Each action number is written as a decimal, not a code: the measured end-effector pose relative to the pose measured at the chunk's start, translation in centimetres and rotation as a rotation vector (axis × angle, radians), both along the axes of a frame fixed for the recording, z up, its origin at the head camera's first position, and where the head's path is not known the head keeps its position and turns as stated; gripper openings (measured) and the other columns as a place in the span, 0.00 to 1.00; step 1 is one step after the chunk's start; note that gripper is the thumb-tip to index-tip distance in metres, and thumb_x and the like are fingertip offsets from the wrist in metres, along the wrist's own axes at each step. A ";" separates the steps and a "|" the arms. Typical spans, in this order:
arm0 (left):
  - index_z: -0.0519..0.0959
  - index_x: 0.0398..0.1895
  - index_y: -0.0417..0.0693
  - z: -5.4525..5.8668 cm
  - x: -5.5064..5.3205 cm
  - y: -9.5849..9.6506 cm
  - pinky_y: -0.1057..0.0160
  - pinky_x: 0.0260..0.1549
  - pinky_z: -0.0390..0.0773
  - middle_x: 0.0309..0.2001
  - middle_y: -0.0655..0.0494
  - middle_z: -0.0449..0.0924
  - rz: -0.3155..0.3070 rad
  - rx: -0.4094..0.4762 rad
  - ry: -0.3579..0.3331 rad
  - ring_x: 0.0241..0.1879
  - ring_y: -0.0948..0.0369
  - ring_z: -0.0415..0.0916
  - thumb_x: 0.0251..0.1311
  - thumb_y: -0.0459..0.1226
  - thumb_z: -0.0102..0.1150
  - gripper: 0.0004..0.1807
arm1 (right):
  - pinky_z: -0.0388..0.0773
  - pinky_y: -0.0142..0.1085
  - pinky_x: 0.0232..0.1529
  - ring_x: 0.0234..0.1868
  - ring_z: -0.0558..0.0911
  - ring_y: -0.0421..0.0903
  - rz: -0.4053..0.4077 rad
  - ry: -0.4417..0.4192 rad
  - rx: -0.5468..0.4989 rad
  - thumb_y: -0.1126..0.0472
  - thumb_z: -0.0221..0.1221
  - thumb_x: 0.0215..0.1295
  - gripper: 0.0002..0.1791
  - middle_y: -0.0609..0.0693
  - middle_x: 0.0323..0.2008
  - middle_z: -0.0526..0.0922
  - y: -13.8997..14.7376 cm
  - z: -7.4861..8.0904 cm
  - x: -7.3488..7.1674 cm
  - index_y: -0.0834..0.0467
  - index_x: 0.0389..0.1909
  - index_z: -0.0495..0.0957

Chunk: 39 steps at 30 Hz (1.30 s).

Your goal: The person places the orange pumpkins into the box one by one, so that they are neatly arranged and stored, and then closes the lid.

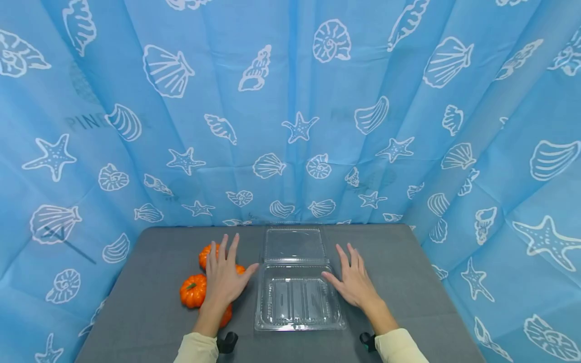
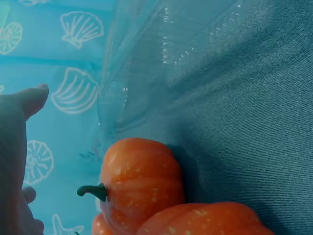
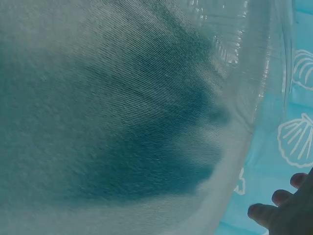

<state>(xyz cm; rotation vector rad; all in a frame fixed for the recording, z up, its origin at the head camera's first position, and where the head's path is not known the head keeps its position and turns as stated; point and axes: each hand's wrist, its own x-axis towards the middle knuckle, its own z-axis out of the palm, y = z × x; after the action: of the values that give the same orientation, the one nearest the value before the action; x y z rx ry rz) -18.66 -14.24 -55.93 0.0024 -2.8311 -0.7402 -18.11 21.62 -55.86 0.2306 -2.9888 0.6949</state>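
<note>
Evidently, nothing was gripped at this moment. The left hand was held among the orange pumpkins, its fingers straight and its thumb parted wide from them. The right hand was held by the right edge of the clear plastic container, its fingers likewise extended and its thumb set apart. In the head view that thumb was seen across the rim, yet contact could not be confirmed

At the left of the container, on the grey worktop, the pumpkins were clustered, some partly hidden by the left hand and forearm; a green stem was shown on one in the left wrist view. The container was placed between the hands with its lid raised open behind the base, next to the blue curtain

The step in hand was judged to be preparatory, with no grip yet taken. Which thing was to be handled first could not be told. For a pumpkin, the left fingers would have to be brought down and curled round its ribbed body; for the container, a gentle touch would be needed, since its thin walls could be flexed
</note>
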 end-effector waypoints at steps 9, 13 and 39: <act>0.45 0.83 0.65 -0.5 0.6 -0.7 0.29 0.70 0.52 0.81 0.44 0.47 0.031 0.092 -0.068 0.77 0.38 0.43 0.60 0.64 0.63 0.55 | 0.66 0.70 0.65 0.75 0.58 0.70 -0.042 -0.082 -0.073 0.32 0.57 0.68 0.52 0.67 0.78 0.51 0.3 -0.5 0.7 0.52 0.82 0.47; 0.46 0.83 0.62 -0.6 0.8 -1.0 0.30 0.67 0.55 0.81 0.43 0.47 0.049 0.110 -0.094 0.74 0.37 0.47 0.60 0.63 0.64 0.54 | 0.67 0.69 0.65 0.73 0.61 0.67 -0.045 -0.075 -0.112 0.33 0.58 0.69 0.51 0.65 0.76 0.55 0.5 -0.9 1.1 0.52 0.82 0.47; 0.63 0.76 0.48 -0.9 0.9 -2.3 0.30 0.62 0.67 0.70 0.37 0.67 0.067 0.068 -0.223 0.66 0.35 0.66 0.55 0.55 0.73 0.49 | 0.79 0.29 0.51 0.56 0.83 0.46 -0.022 -0.132 -0.717 0.57 0.62 0.71 0.24 0.59 0.60 0.83 1.7 -4.8 2.6 0.54 0.67 0.74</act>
<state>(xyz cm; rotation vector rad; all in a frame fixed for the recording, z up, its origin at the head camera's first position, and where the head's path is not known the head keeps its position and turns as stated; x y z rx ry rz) -17.79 -16.50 -56.84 0.2017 -2.9945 -0.8706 -15.55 23.36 -60.71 0.1056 -2.6158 1.7508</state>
